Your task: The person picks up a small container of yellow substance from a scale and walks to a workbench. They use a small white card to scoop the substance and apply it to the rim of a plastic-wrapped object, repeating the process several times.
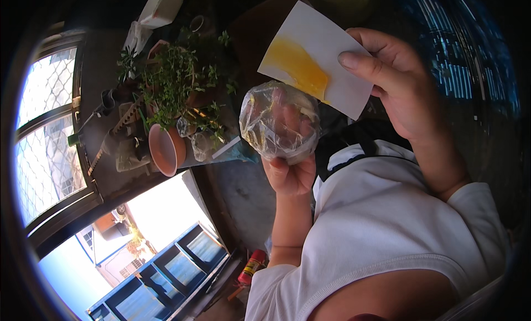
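Observation:
My left hand (293, 174) is closed around a round, clear, crinkled plastic container (274, 116), perhaps a film-covered bowl. Its fingers show through the see-through plastic, and yellowish traces streak it. Between the thumb and fingers of my right hand (398, 80) is a white card (323, 50), tilted just above and to the right of the container. A glossy yellow smear (296, 64) covers the card's lower left part. The card's lower edge comes close to the container's rim; I cannot tell whether they touch.
A leafy green plant (177, 77) and a tilted terracotta pot (167, 149) stand to the left, with a handsaw (113, 136) near them. Further left is a meshed window (52, 122). Low in view lies a red can (251, 267). Blue corrugated material (448, 55) hangs at the right.

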Motion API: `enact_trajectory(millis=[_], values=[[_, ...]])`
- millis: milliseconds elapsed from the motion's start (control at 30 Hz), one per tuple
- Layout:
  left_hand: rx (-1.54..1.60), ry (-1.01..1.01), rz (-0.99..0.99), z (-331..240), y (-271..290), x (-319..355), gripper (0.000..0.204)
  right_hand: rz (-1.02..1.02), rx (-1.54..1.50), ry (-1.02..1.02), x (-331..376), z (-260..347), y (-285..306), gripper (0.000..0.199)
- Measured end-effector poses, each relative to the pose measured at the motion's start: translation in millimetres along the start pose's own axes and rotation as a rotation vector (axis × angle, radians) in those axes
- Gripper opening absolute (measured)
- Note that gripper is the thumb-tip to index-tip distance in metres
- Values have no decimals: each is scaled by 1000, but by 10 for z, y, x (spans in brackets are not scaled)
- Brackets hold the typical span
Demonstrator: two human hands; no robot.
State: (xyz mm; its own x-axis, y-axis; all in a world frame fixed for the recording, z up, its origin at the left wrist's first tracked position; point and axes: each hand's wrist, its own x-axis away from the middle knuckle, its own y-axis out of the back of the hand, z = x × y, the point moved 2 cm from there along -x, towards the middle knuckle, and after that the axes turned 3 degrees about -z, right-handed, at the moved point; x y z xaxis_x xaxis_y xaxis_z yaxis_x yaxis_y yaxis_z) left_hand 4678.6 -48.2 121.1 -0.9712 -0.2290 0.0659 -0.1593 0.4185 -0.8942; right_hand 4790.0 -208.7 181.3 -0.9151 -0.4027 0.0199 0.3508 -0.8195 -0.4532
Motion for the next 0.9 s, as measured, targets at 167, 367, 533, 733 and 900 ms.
enact_trajectory(millis=[167,367,533,733,900], values=[[-23,8,45,17,57,5,81,-30,49,70,-9,-23,-38,22],[-100,-32,-93,26,-15,22,88,-52,-17,-33,4,32,-9,20],[-115,-22,-110,42,-92,-38,82,-103,-11,7,-20,-38,-53,19],[-218,-78,-69,34,-143,-68,91,-54,97,57,3,0,-38,16],[-283,-85,-86,81,-219,-83,94,-117,39,48,112,-121,-187,15]])
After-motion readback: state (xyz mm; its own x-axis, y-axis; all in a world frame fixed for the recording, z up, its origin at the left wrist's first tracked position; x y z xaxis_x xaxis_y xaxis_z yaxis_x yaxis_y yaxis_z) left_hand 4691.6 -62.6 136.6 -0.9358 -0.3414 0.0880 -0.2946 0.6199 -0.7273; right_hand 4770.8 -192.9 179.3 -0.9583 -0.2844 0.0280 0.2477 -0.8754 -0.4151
